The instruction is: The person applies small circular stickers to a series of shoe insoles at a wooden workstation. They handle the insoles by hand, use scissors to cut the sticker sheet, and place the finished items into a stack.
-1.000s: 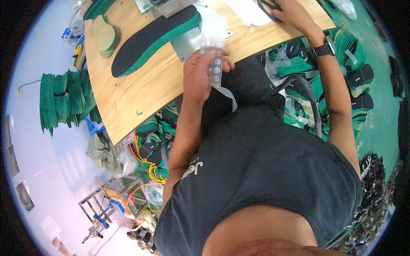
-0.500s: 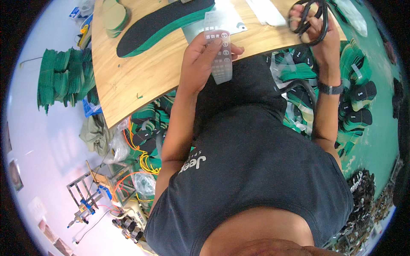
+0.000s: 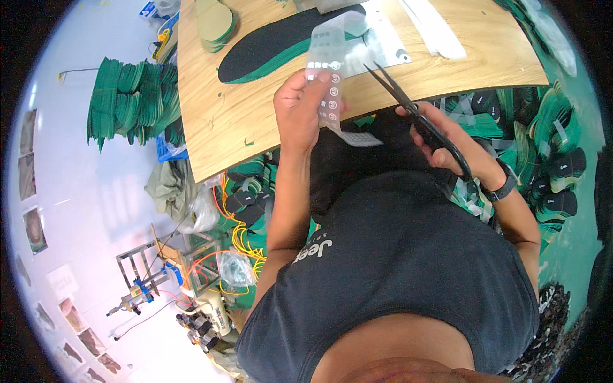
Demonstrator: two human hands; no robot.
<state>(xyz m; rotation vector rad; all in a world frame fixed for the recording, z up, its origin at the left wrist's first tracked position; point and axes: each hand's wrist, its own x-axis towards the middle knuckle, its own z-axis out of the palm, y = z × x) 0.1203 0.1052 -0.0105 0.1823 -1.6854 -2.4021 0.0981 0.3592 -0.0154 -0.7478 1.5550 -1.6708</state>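
My left hand (image 3: 301,108) pinches a translucent strip of white printed labels (image 3: 330,89) over the table's near edge. The strip's lower end curls off to the right. My right hand (image 3: 450,137) has its fingers in the handles of black scissors (image 3: 408,105). The blades are slightly apart and point up and left, a short way to the right of the strip. Behind the strip, a stack of black-topped green insoles (image 3: 268,51) lies on the wooden table (image 3: 217,137).
Beige insoles (image 3: 215,25) rest at the table's far left, and white strips (image 3: 437,29) lie at its far right. Green stacks (image 3: 131,102) stand left of the table. More insole bundles (image 3: 555,166) fill the floor at right. Yellow cables (image 3: 246,246) hang below left.
My right hand has come down and left from the table's far right, and the scissors now point at the strip. The strip has turned and its lower end now bends right.
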